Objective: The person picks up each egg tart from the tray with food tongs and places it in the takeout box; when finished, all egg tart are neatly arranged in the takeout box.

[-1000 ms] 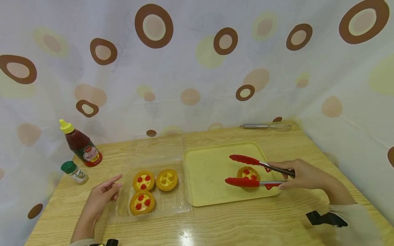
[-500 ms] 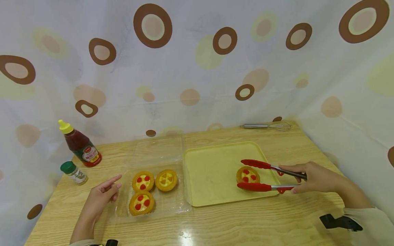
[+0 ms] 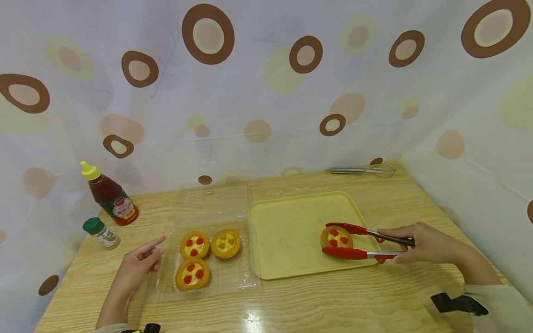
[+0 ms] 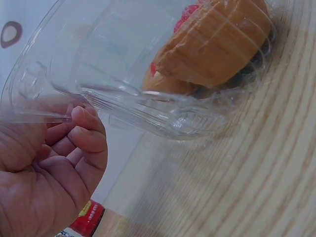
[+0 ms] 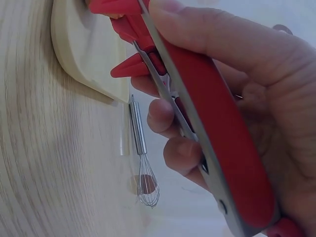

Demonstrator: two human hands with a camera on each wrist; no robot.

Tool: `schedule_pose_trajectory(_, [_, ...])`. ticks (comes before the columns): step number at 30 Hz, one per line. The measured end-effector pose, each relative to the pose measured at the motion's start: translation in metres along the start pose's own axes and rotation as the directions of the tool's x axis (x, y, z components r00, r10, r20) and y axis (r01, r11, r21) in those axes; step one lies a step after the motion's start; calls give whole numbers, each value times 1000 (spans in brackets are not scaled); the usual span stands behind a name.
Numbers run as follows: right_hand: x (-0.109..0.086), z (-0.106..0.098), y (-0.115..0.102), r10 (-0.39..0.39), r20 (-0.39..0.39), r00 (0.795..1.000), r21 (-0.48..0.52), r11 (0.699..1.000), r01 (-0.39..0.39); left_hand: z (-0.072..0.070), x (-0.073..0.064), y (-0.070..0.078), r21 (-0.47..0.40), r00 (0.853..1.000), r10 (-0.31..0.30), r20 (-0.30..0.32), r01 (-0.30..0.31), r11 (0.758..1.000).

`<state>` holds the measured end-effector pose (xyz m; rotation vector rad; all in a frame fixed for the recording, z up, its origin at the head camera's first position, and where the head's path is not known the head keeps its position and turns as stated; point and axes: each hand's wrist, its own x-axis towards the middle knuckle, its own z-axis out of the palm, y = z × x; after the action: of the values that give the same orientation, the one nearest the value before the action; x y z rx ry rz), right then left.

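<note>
My right hand [image 3: 416, 241] grips red-tipped metal tongs [image 3: 345, 252]. Their two arms lie on either side of a small tart with red dots [image 3: 336, 237] on the yellow tray [image 3: 287, 231]. In the right wrist view my fingers [image 5: 237, 98] wrap the tongs' handle [image 5: 207, 113]. My left hand [image 3: 139, 261] rests on the wooden table beside an open clear plastic container [image 3: 208, 208], index finger pointing at its edge. It holds three tarts [image 3: 194, 245]. In the left wrist view my fingers [image 4: 54, 168] curl loosely beside the container wall [image 4: 163, 108], holding nothing.
A ketchup bottle [image 3: 111, 196] and a green-capped spice jar [image 3: 101, 232] stand at the table's left. A metal whisk [image 3: 362, 171] lies at the back right by the patterned curtain. The table's front strip [image 3: 333, 300] is bare wood.
The tongs drew back to the right, and their arms have narrowed around the tart on the tray. The left hand has stayed still.
</note>
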<state>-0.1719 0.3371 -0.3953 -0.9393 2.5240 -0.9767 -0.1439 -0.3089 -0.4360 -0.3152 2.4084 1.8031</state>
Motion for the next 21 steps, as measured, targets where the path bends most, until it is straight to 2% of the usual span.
schedule_pose_trajectory(12, [1,2,1,-42,-19,999,-8,999,42,0,-1,1,-4,1000,12,0,-12,1000])
schedule_pose_trajectory(21, [2,2,2,-76,-18,997,-24,997,75,0,-1,2,-1,1000,-1,2,1,1000])
